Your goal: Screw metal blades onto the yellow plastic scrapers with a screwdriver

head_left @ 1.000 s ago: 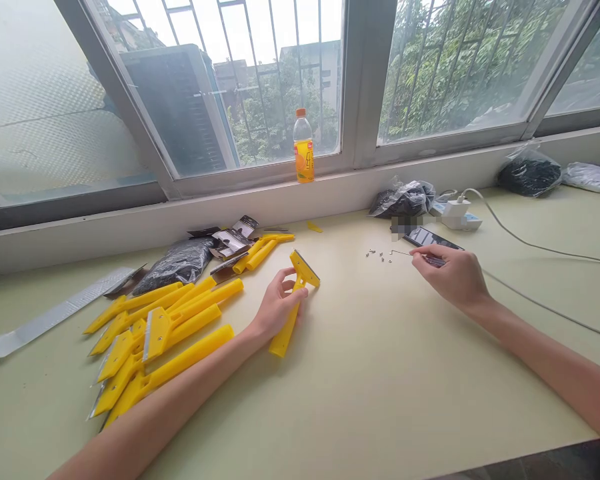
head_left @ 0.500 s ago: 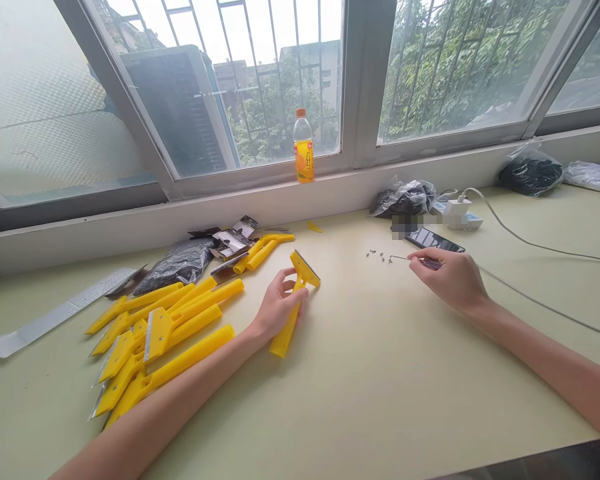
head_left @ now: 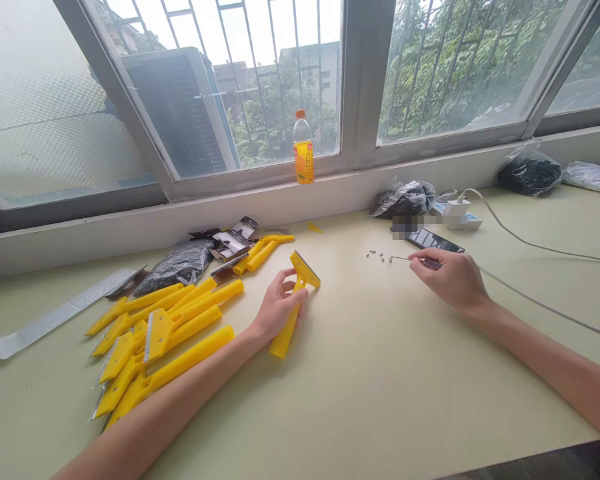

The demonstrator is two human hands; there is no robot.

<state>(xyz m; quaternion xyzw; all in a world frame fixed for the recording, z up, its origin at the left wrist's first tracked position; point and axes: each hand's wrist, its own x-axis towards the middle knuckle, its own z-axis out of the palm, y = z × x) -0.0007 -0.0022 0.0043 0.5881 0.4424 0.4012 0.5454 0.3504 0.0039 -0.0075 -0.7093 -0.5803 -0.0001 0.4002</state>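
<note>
My left hand (head_left: pixel 279 303) is wrapped round the handle of a yellow scraper (head_left: pixel 283 339), whose head with a metal blade edge points up and away from me. Over the right part of the table, my right hand (head_left: pixel 450 277) grips a screwdriver (head_left: pixel 433 264) with a dark handle and thin metal shaft. The shaft's tip reaches left to a few small screws (head_left: pixel 373 251) scattered on the table; whether a screw sits on the tip is too small to tell. Left of my left forearm lies a pile of yellow scrapers (head_left: pixel 190 327), partly hidden by that arm.
Behind the pile are a dark plastic bag (head_left: pixel 177 263), small packets (head_left: pixel 230 240) and a long clear strip (head_left: pixel 60 313). A phone (head_left: pixel 435 239), bagged black parts (head_left: pixel 403 199) and a charger (head_left: pixel 457 210) with a cable lie beyond my right hand. A drink bottle (head_left: pixel 304 160) stands on the sill.
</note>
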